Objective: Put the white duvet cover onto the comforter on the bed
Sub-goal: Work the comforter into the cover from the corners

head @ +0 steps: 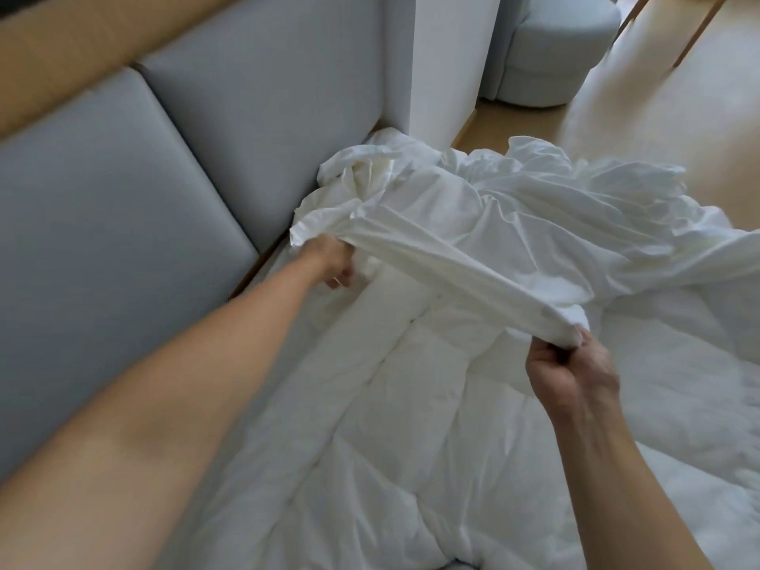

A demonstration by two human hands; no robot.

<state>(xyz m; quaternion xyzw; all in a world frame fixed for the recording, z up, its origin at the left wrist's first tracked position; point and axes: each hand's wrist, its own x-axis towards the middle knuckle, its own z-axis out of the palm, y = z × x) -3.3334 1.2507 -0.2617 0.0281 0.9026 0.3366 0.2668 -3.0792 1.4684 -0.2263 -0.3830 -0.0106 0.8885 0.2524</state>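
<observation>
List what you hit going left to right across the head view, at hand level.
Grey padded headboard → left hand → duvet cover, stretched between the two hands → right hand.

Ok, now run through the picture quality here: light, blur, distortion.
Head view: soft, even light, but the floor at upper right is washed out by glare. Same view: the wide-angle lens tilts and bends the grey padded panels. The duvet cover smears with blur at its right edge, while the left hand and right hand gripping it are fairly sharp.
</observation>
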